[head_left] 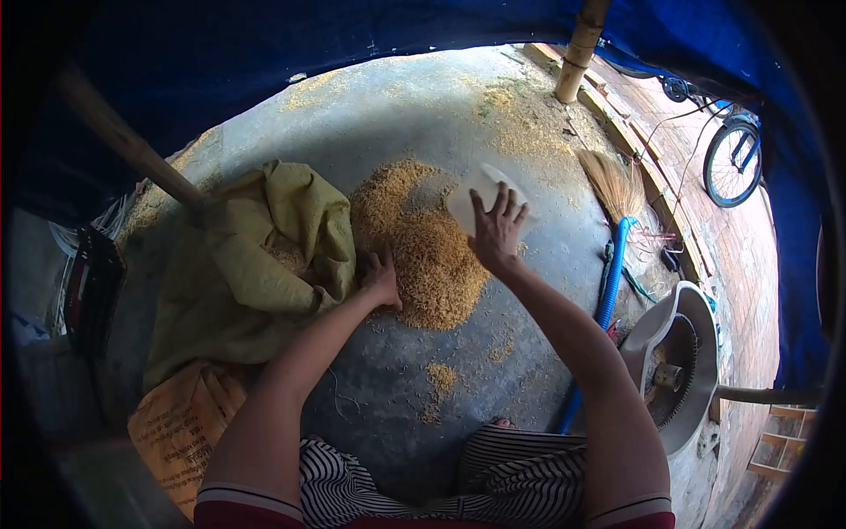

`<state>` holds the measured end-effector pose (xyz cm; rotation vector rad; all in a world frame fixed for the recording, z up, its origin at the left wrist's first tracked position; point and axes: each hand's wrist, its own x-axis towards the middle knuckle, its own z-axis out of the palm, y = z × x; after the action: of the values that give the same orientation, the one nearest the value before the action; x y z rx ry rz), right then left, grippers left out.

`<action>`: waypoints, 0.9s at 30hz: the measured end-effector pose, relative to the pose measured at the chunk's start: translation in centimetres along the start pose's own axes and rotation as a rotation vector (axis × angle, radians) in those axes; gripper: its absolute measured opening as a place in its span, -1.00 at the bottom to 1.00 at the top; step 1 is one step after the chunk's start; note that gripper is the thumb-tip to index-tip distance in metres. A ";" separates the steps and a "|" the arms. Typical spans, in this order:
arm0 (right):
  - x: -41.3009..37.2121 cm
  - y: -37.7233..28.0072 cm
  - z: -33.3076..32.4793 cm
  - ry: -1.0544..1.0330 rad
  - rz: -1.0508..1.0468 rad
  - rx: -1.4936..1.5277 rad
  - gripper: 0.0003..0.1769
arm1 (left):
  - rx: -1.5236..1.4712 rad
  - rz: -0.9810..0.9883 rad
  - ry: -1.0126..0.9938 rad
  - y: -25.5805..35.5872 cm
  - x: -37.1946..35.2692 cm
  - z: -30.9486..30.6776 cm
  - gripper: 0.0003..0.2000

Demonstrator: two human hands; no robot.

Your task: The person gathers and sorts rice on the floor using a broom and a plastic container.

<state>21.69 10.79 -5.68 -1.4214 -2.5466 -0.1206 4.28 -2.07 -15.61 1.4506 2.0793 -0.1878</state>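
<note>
A heap of golden-brown grain (432, 264), which looks like unhusked rice, lies on the grey floor before me. My left hand (381, 280) is low at the heap's left edge, its fingers apart and touching the grain. My right hand (500, 227) is at the upper right of the heap, its fingers spread over a thin whitish sheet (460, 204), perhaps plastic. The palm side is hidden, so any grip on the sheet cannot be made out. Just left of my left hand slumps an olive woven sack (247, 256), its mouth gaping with some grain inside.
An orange printed sack (181, 432) lies at lower left. On the right are a straw broom (610, 183) with a blue handle (610, 295) and a grey basin-like housing (634, 353). Bamboo poles (582, 53) stand under blue tarpaulin (352, 35). A bicycle wheel (733, 163) shows outside.
</note>
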 end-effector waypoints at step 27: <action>-0.5 3.0 -2.7 -0.685 0.897 1.714 -0.17 | -0.647 0.426 0.162 5.2 -1.1 -13.6 -0.27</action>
<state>24.85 11.50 -3.28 -1.4401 -0.9357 2.2084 3.93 5.00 -2.80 1.4635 1.6550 0.7234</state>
